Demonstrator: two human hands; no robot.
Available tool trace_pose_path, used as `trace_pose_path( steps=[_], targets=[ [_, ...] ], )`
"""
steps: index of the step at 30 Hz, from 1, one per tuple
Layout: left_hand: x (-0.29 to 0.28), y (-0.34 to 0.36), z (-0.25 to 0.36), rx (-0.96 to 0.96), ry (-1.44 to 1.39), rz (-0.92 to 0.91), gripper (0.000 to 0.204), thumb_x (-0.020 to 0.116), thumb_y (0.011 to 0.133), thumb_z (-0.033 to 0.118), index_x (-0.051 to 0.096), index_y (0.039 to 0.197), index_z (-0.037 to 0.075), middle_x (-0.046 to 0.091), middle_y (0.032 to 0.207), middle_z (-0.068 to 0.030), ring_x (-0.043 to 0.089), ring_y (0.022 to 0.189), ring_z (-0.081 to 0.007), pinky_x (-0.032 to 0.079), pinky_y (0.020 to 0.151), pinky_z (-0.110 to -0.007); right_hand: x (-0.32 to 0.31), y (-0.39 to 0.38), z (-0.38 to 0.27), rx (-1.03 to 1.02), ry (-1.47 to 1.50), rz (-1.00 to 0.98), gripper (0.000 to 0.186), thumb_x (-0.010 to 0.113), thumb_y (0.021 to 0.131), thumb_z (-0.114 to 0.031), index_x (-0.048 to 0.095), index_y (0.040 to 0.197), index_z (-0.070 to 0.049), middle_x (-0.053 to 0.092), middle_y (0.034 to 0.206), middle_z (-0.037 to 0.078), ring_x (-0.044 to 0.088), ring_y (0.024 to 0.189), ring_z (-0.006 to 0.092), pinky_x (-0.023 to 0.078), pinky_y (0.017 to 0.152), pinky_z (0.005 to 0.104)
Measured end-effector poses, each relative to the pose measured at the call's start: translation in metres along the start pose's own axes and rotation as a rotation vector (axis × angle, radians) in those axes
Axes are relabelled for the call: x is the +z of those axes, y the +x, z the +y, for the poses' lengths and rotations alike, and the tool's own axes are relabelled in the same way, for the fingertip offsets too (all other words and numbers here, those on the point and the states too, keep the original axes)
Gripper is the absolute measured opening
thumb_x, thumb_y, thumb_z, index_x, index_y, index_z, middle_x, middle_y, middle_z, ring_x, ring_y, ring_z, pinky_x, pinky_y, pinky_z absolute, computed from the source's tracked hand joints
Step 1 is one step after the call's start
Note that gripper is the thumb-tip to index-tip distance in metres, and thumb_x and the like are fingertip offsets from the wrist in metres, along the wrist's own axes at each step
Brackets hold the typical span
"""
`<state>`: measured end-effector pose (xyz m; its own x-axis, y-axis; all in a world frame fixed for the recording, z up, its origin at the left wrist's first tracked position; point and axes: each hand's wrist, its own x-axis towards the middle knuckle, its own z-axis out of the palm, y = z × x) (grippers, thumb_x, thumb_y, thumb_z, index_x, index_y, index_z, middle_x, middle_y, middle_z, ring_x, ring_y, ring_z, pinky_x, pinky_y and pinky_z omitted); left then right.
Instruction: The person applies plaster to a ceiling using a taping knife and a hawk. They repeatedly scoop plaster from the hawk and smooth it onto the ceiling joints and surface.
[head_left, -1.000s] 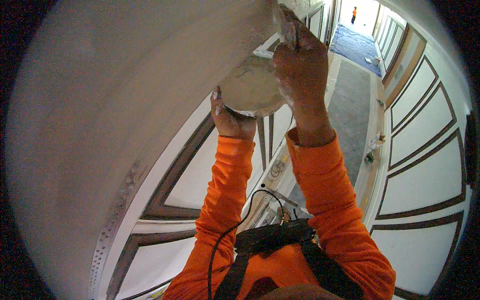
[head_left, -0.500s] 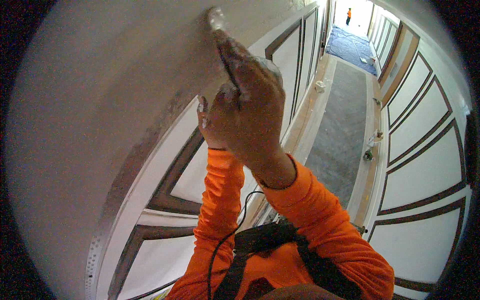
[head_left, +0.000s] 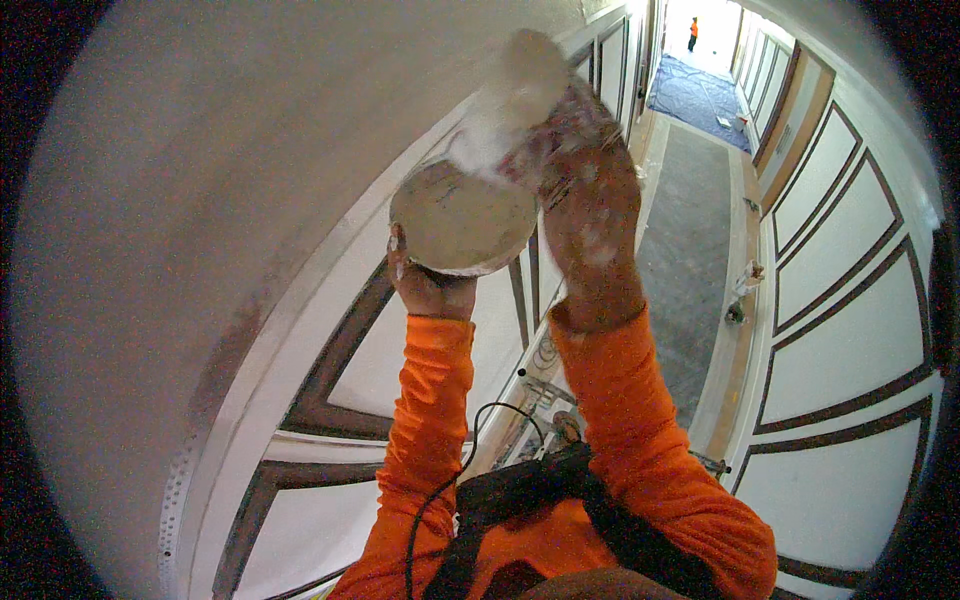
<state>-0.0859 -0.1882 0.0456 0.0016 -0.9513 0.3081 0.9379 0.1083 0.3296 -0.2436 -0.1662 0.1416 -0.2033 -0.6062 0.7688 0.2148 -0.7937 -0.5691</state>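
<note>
My left hand (head_left: 430,285) grips a round, shallow container (head_left: 462,220) of smooth beige paste from beneath and its side. Up and to the right of it, my right hand (head_left: 590,200) is closed round a small tool whose pale, smeared end (head_left: 530,85) is blurred by motion, so its exact shape cannot be told. White paste marks the fingers of both hands. Beside them on the left is a curved beige wall surface (head_left: 180,200) with a strip of small holes (head_left: 172,510) low along its edge.
A long corridor with a grey floor covering (head_left: 690,230) runs away from me between walls with dark-framed white panels (head_left: 840,310). A blue sheet (head_left: 700,100) lies farther along, with a distant person in orange (head_left: 693,35) beyond. Small items (head_left: 745,290) lie along the right edge.
Half a second ago my right hand reached leftward to the wall, covering the container. Now it is farther right and the container shows again, lower and farther left than a second ago.
</note>
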Motion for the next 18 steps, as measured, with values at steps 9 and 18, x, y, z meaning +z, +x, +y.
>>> trace_pose_path(
  steps=[9,18],
  targets=[
    [-0.029,0.096,-0.069,-0.004,0.002,0.095,0.056,0.054,0.086,0.044,0.049,0.132,0.013,0.051,0.134,-0.0104,0.049,0.122,-0.0335,0.039,0.102,-0.056,-0.089,0.105,0.177,-0.253,-0.32,0.169,0.045,0.054,0.095,-0.026,0.044,0.131,-0.001,0.056,0.124,0.012,0.056,0.113,0.0286,0.048,0.094,0.0402],
    [-0.025,0.097,-0.045,0.086,0.099,0.067,0.05,0.05,0.09,0.041,0.05,0.131,0.012,0.052,0.133,-0.0095,0.049,0.122,-0.0315,0.041,0.101,-0.052,0.009,0.038,0.116,0.228,0.725,0.526,0.027,0.055,0.093,-0.019,0.052,0.118,-0.006,0.061,0.096,0.008,0.062,0.086,0.0219,0.053,0.084,0.0414]
  ],
)
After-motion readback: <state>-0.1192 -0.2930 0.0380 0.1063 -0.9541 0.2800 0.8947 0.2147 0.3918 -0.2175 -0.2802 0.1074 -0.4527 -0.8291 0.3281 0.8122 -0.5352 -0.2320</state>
